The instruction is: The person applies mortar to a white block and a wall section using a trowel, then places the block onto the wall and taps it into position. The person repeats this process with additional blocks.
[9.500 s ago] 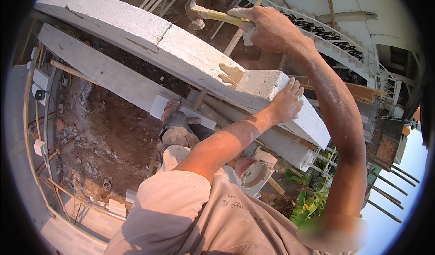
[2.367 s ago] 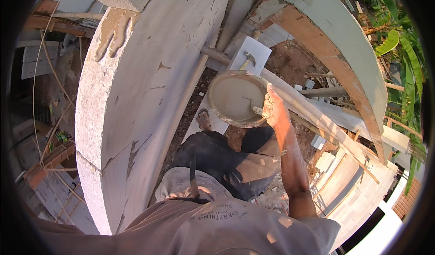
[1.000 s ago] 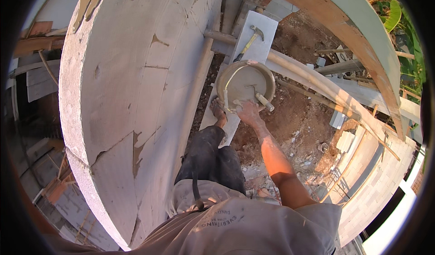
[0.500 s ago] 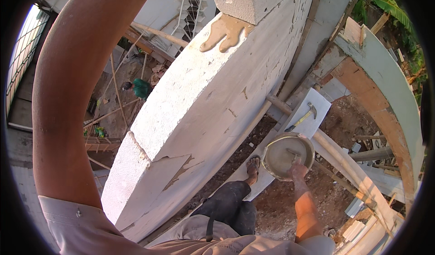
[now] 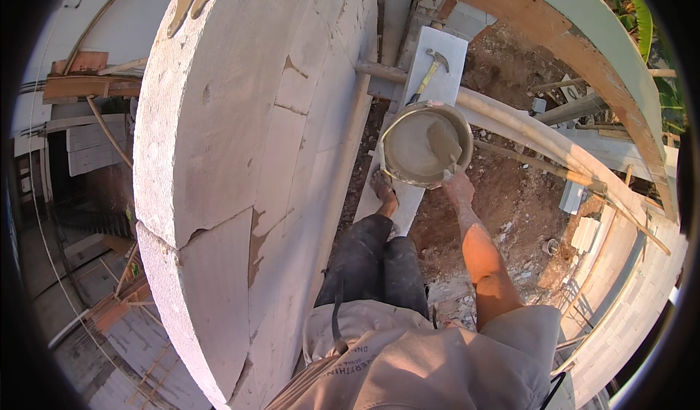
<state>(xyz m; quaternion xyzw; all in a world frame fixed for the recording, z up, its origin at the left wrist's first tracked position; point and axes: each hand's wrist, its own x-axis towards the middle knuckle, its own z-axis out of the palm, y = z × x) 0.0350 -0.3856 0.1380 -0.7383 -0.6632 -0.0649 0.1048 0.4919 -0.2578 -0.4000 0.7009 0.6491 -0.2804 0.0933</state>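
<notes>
My right hand [image 5: 458, 187] is closed round the handle of a trowel [image 5: 443, 145], at the near right rim of a round bucket [image 5: 391, 159]. The trowel's blade is coated in wet grey mortar and lies over the mortar [image 5: 408, 139] inside the bucket. My left hand and arm are out of the picture. To the left rises a pale block wall [image 5: 233, 133], with a patch of wet mortar [image 5: 191, 0] running down from its top near the upper edge.
The bucket stands on a pale plank [image 5: 432, 71], with a yellow-handled claw hammer [image 5: 430, 75] beyond it. My foot [image 5: 384, 191] is on the plank beside the bucket. A wooden pole [image 5: 525, 129] crosses to the right, above rubble ground [image 5: 514, 184] far below.
The view has turned down and left. My left arm, raised at the left before, has gone from sight. The trowel blade, mostly sunk in the mortar before, now shows broadly, loaded with mortar.
</notes>
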